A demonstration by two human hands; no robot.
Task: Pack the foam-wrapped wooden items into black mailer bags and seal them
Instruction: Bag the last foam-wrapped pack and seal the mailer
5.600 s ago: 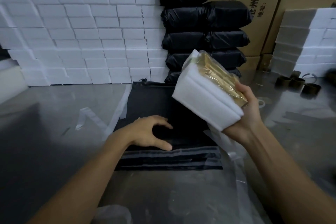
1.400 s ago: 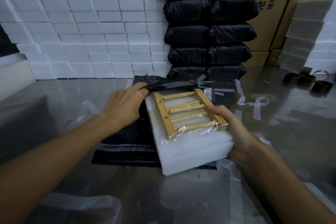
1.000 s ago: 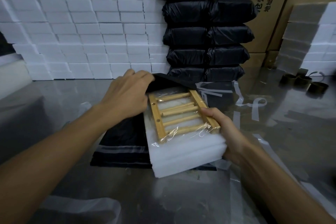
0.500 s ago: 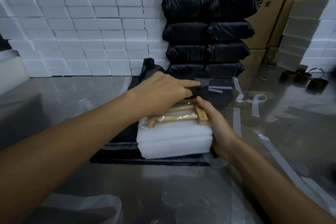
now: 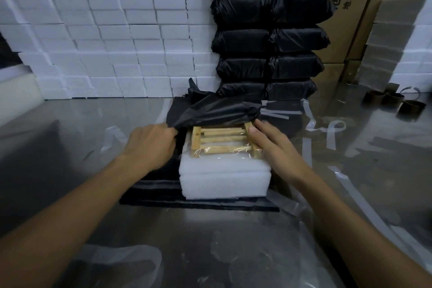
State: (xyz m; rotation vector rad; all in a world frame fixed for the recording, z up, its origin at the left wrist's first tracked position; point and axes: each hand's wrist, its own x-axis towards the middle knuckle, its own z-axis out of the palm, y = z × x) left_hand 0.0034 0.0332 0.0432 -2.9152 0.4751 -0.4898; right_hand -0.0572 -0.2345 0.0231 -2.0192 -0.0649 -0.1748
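From the head view, our left hand [image 5: 149, 145] has its grip pinching the lip of the black bag [image 5: 217, 110] and lifting it, while the right hand [image 5: 271, 145] lies flat with straight fingers on the foam bundle [image 5: 224, 177], which sits on the bag pile on the tabletop [image 5: 70, 147], far end just under the lip. We'd keep that mouth wide and push the bundle in square so no corner snags.
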